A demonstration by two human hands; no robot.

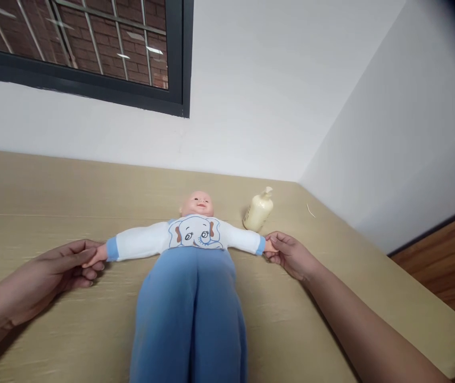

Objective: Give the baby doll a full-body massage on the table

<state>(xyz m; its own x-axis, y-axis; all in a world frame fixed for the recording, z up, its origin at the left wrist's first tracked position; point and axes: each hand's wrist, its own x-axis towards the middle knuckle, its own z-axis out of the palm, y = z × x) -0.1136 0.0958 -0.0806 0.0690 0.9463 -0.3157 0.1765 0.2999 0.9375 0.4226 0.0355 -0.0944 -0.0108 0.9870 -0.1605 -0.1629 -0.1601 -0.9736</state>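
Observation:
A baby doll (195,234) lies on its back, its arms stretched out to both sides. It wears a white top with an elephant print and blue cuffs, and blue trousers (191,303). My left hand (71,263) is closed round the doll's hand at the left, thumb on top. At the right, my right hand (289,252) pinches the doll's other hand between thumb and fingers. Just beyond that arm stands a cream pump bottle (258,210), apart from my fingers. The doll's feet are out of view.
The doll rests on a wide tan surface (291,330). A white wall (251,106) and a dark-framed barred window (183,69) rise behind it. A thin pale strip (311,210) lies near the back right edge. Wood-grain panelling (446,266) is at the far right.

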